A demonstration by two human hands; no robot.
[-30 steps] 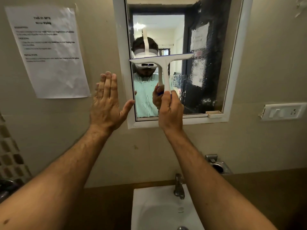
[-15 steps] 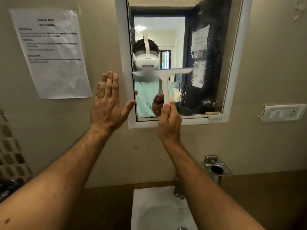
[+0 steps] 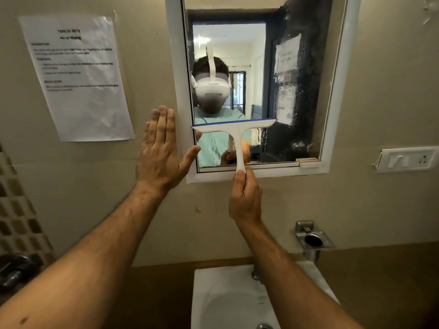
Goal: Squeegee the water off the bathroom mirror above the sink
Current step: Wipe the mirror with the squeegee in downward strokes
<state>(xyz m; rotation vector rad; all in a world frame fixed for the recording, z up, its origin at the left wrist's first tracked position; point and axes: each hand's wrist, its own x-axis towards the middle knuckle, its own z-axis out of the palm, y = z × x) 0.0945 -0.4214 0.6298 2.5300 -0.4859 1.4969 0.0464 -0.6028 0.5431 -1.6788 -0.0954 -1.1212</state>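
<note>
A white-framed mirror [image 3: 301, 74] hangs on the beige wall above a white sink [image 3: 213, 302]. Its right part is streaked with water drops; the left strip above the blade looks wiped. A white T-shaped squeegee [image 3: 234, 128] with a blue blade edge lies flat across the lower left of the glass. My right hand [image 3: 244, 198] grips the bottom of its handle, just below the mirror frame. My left hand [image 3: 161, 150] is flat, fingers together, pressed on the wall left of the frame, thumb touching the frame's edge.
A printed paper sheet [image 3: 78, 77] is taped to the wall at left. A white switch plate [image 3: 406, 159] sits right of the mirror. A steel holder [image 3: 313, 241] and a tap [image 3: 257, 274] stand over the sink. Brown tiles [image 3: 19, 222] run down the far left.
My right hand has drawn the squeegee downward over the left part of the mirror, from head height to near the bottom frame. My left hand has stayed on the wall.
</note>
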